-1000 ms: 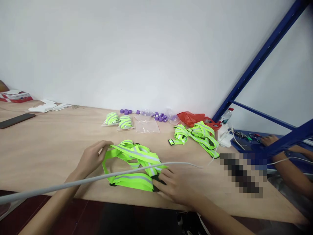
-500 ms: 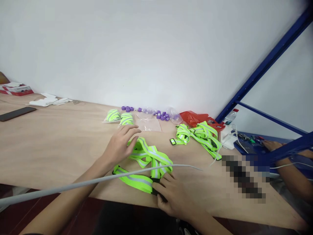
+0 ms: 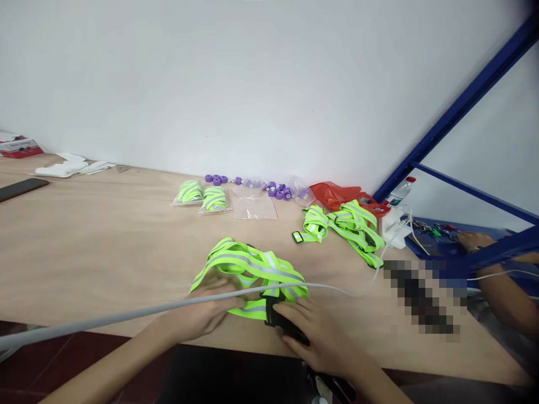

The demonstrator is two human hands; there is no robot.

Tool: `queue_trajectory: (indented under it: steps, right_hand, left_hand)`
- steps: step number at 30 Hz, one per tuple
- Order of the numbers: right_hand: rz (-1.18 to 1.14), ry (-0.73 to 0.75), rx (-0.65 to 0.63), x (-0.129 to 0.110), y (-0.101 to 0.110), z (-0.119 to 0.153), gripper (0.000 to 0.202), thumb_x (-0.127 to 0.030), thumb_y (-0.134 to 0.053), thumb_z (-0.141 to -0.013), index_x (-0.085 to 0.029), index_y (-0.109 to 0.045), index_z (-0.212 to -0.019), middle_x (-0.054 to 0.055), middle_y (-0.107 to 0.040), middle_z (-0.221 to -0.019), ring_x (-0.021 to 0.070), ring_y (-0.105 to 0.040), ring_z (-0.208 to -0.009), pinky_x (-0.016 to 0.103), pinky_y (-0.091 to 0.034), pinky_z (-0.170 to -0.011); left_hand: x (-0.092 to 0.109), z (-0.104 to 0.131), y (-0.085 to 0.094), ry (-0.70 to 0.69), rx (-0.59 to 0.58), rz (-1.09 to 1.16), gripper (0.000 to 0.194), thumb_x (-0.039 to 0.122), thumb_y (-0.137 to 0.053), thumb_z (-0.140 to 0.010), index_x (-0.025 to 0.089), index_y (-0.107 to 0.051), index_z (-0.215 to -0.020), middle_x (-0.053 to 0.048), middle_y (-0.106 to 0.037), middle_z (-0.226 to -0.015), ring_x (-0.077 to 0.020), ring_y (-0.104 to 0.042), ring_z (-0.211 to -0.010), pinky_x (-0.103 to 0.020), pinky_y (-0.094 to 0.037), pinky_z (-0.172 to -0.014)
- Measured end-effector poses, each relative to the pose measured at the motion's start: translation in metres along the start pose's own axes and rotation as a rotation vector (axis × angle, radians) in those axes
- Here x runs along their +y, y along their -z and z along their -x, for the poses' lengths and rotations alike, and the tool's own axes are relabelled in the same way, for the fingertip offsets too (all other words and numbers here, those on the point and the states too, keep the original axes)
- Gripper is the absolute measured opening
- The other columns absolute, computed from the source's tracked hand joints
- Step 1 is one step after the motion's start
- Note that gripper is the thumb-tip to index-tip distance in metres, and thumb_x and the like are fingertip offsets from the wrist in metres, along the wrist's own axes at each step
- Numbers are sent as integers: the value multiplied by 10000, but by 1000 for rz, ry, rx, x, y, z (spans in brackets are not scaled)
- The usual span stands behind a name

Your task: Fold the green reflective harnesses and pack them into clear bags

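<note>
A tangled neon-yellow reflective strap (image 3: pixel 248 264) with a silver stripe lies in loops near the table's front edge. My left hand (image 3: pixel 202 314), somewhat blurred, is closed on the strap's lower left part, its fingers partly covered by a loop. A black buckle (image 3: pixel 270 310) joins the strap in front of my right hand (image 3: pixel 315 334). That hand's fingers are bent over the black end piece beside the buckle, gripping it against the table. A grey cable (image 3: pixel 168 307) crosses the view in front of the left hand and the strap.
Two bagged straps (image 3: pixel 215 199), a clear plastic bag (image 3: pixel 255 207) and several purple rolls (image 3: pixel 278 192) line the wall. More straps (image 3: pixel 356 224) lie by a red bag (image 3: pixel 334 195) at right. Beyond are a bottle (image 3: pixel 401 192), a blue frame (image 3: pixel 455 106) and another person's arm (image 3: pixel 505 297).
My left hand has come down from above the strap to its lower left part and closed there. The strap's loops have shifted. My right hand stays at the black end piece.
</note>
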State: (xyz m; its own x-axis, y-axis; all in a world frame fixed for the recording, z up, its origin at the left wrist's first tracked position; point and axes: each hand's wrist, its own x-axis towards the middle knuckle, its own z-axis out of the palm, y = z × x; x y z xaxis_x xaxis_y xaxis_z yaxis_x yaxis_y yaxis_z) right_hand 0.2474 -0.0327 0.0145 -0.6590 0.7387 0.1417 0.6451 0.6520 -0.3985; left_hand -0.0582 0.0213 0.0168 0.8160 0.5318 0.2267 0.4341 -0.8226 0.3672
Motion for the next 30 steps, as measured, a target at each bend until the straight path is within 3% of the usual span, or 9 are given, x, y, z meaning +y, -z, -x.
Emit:
queue_trajectory:
  steps: [4, 6, 9, 11, 12, 16, 21, 27, 30]
  right_hand:
    - [70, -33, 11, 12, 4, 10, 512, -153, -539, -882, -196, -542, -1392, 151, -613, -1398, 258, -602, -1254, 398, -527, -1008]
    - [117, -92, 10, 20, 7, 16, 526, -145, -517, -862, -187, -556, -1384, 157, -616, -1397, 267, -615, -1244, 412, -545, -992]
    - [185, -156, 2, 34, 13, 25, 592, -113, -501, -811, -175, -559, -1397, 160, -628, -1390, 291, -636, -1221, 458, -558, -980]
    - [222, -202, 22, 40, 17, 27, 633, -119, -497, -816, -172, -519, -1446, 168, -626, -1395, 303, -641, -1224, 476, -562, -975]
    - [235, -227, 36, 42, 20, 27, 645, -148, -510, -836, -175, -483, -1480, 171, -621, -1404, 309, -636, -1236, 482, -560, -979]
    - [261, -311, 100, 42, 26, 18, 773, -353, -634, -873, -218, -331, -1571, 167, -583, -1457, 346, -647, -1228, 475, -584, -923]
    - [288, -489, 242, 51, 19, 5, 736, -311, -553, -931, -249, -255, -1602, 150, -660, -1350, 302, -763, -890, 372, -599, -630]
    - [321, -491, 256, 76, 9, 4, 692, -282, -536, -931, -275, -286, -1576, 129, -587, -1425, 299, -719, -1051, 399, -610, -736]
    - [336, -465, 250, 81, 9, 5, 616, -273, -517, -934, -257, -360, -1530, 129, -615, -1380, 285, -727, -1017, 391, -610, -702]
  left_hand:
    - [-19, 28, 20, 78, 21, 2, 459, 82, -404, -939, 287, -660, -1260, -64, -714, -1127, -225, -676, -1008, -315, -542, -886]
    - [-31, 46, 28, 132, 44, -38, 403, 98, -431, -906, 267, -718, -1131, -69, -726, -1142, -247, -677, -1043, -360, -537, -942]
    - [-48, 71, 42, 165, 6, -145, 324, 135, -472, -887, 277, -754, -957, -42, -685, -1314, -300, -541, -1327, -550, -288, -1207]
    - [-55, 82, 51, 212, -26, -178, 292, 161, -499, -871, 293, -760, -869, -2, -644, -1392, -315, -416, -1448, -626, -110, -1242]
    - [-56, 84, 54, 244, -46, -171, 285, 176, -509, -867, 303, -764, -851, 12, -636, -1404, -314, -377, -1476, -637, -82, -1241]
    - [-50, 79, 61, 311, -84, -80, 262, 253, -532, -896, 317, -784, -920, 12, -648, -1393, -292, -361, -1492, -565, -204, -1247]
    - [-37, 62, 52, 353, -36, -107, 300, 414, -529, -981, 295, -802, -947, -36, -674, -1358, -313, -387, -1476, -503, -396, -1177]
    - [-32, 62, 42, 371, -46, -158, 299, 466, -589, -948, 249, -794, -959, -96, -597, -1446, -356, -361, -1483, -488, -484, -1110]
    - [-33, 65, 38, 376, -58, -151, 309, 452, -571, -965, 226, -780, -981, -109, -617, -1419, -343, -338, -1497, -460, -478, -1119]
